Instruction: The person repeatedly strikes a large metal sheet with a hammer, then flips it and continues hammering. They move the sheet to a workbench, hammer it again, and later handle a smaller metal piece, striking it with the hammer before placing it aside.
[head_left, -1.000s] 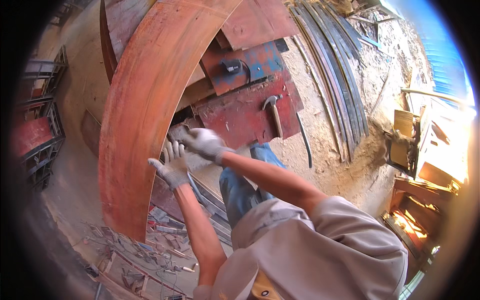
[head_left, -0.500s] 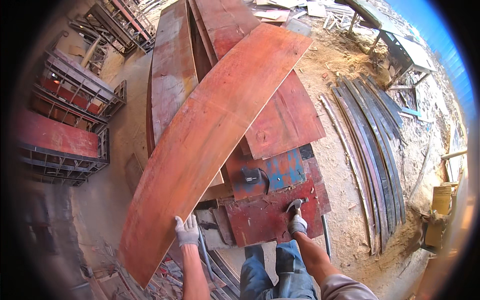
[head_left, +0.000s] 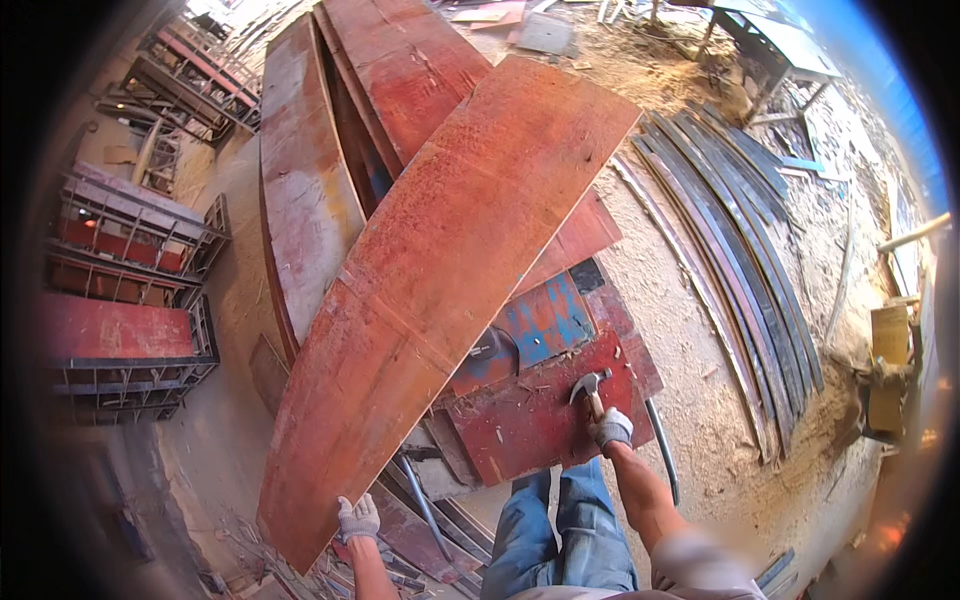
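Since half a second ago the long red panel (head_left: 440, 300) sits a little lower and wider in view, and the right hand (head_left: 611, 428) has come to rest on the hammer (head_left: 590, 388), where before it was only just reaching the head.

That long red panel, rust-speckled and slightly bowed, runs from about 7 o'clock up to 1 o'clock across the middle of the view. Its near corner lies right at the left hand (head_left: 357, 518), which wears a pale work glove and curls its fingers over the panel's lower edge, closed on it. The panel's far end is well apart from both hands.

The right hand, also gloved, is at 5 o'clock from the panel's middle, wrapped shut around the hammer's wooden handle. The hammer's metal head points up toward 12 o'clock and rests on a smaller red board (head_left: 530, 425) scattered with chips.

Just beyond the hammer, at 11 o'clock from it, a blue-painted board (head_left: 545, 322) pokes out from under the long panel. The person's blue jeans (head_left: 560, 530) show at 6 o'clock between the two forearms.

Farther out, more red boards (head_left: 300, 190) lie at 11 o'clock, a bundle of dark curved strips (head_left: 730, 240) fans across the sandy ground (head_left: 700, 370) at 3 o'clock, and red metal-framed racks (head_left: 120, 290) stand at 9 o'clock.
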